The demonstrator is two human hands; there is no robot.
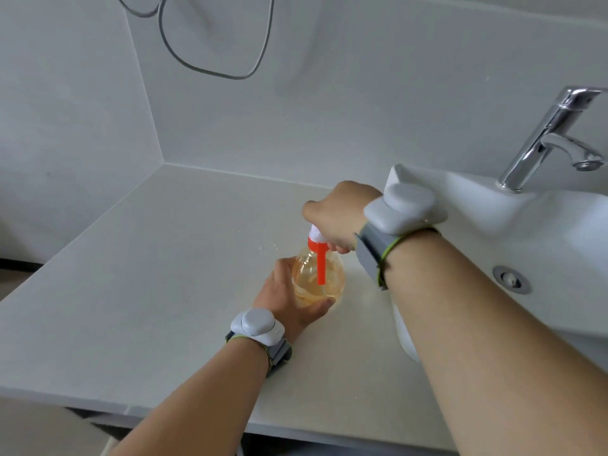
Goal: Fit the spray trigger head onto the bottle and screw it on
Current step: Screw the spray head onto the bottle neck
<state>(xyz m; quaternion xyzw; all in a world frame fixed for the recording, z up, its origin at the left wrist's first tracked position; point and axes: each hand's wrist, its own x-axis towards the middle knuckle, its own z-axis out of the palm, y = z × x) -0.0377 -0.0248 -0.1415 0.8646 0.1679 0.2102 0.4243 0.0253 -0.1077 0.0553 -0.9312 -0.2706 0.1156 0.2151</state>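
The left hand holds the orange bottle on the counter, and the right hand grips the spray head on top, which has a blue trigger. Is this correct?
Not quite: the trigger is orange-red, not blue, as the head view shows. The rest stands: the left hand holds the orange bottle on the counter, and the right hand grips the spray head on top.

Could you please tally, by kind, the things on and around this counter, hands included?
Hands: 2, the left hand and the right hand
Wrist devices: 2, left and right
Bottles: 1, the orange-tinted bottle
Spray trigger heads: 1, orange and white
Taps: 1
Sinks: 1
Cables: 1, on the wall
Total: 9
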